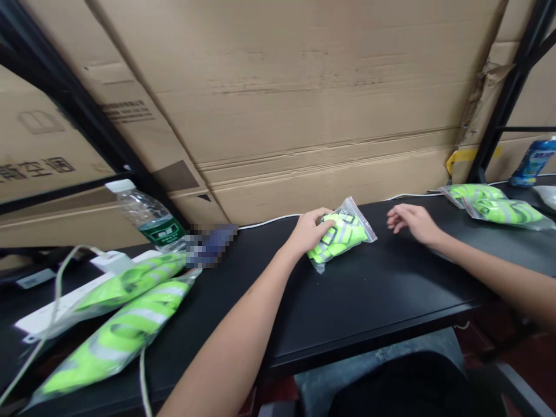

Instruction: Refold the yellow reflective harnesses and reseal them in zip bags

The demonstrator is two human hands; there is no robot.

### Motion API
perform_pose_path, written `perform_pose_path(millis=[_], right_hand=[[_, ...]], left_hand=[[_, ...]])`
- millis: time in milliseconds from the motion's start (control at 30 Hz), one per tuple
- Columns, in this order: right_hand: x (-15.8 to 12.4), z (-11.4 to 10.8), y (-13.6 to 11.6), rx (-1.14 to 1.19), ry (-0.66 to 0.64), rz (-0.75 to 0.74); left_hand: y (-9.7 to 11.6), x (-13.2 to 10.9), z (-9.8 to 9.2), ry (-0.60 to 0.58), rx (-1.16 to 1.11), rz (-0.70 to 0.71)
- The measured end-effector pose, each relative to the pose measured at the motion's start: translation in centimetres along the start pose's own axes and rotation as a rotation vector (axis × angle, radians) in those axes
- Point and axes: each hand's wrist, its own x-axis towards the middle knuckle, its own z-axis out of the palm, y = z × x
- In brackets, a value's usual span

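Note:
A clear zip bag [341,236] with a folded neon-green reflective vest or strap in it lies on the black table [356,301]. My left hand [311,231] grips its left side, the thumb over the plastic and the other fingers partly hidden behind. To the right of that bag, my right hand [412,223] hovers over the table with loosely curled fingers and nothing in them. Two similar green bags, a long one [117,330] and another [134,281], lie at the left. More green bags [499,205] rest at the far right.
A plastic bottle [150,214] with a white cap leans at the left, near a white power strip [56,313] and its cable. Cardboard [304,104] stands behind the table, framed by black metal posts. A blue bottle [533,162] is at the far right.

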Motion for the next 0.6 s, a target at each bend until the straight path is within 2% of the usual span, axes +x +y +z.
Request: perform_pose_path(millis=[67, 133, 233, 300, 433, 600], right_hand=[[0.6, 4.0, -1.9, 0.165, -0.138, -0.036], [1.2, 7.1, -3.2, 0.285, -0.22, -0.05], [2.3, 9.4, -3.9, 0.42, -0.276, -0.033], [2.8, 9.4, -3.6, 0.467, -0.325, -0.001], [3.0, 8.1, -2.8, 0.474, -0.453, 0.041], [2.2, 7.4, -2.8, 0.487, -0.432, 0.084]], left_hand=[[-0.1, -0.1, -0.7, -0.056, 0.094, 0.029], [-0.6, -0.2, -1.4, -0.084, 0.179, 0.037], [-1.6, -0.5, -2.4, -0.079, 0.276, 0.031], [-2.1, -0.7, -2.9, -0.068, 0.311, 0.037], [-2.3, -0.8, -3.1, -0.052, 0.373, 0.071], [-1.6, -0.1, -2.4, 0.082, 0.519, 0.067]])
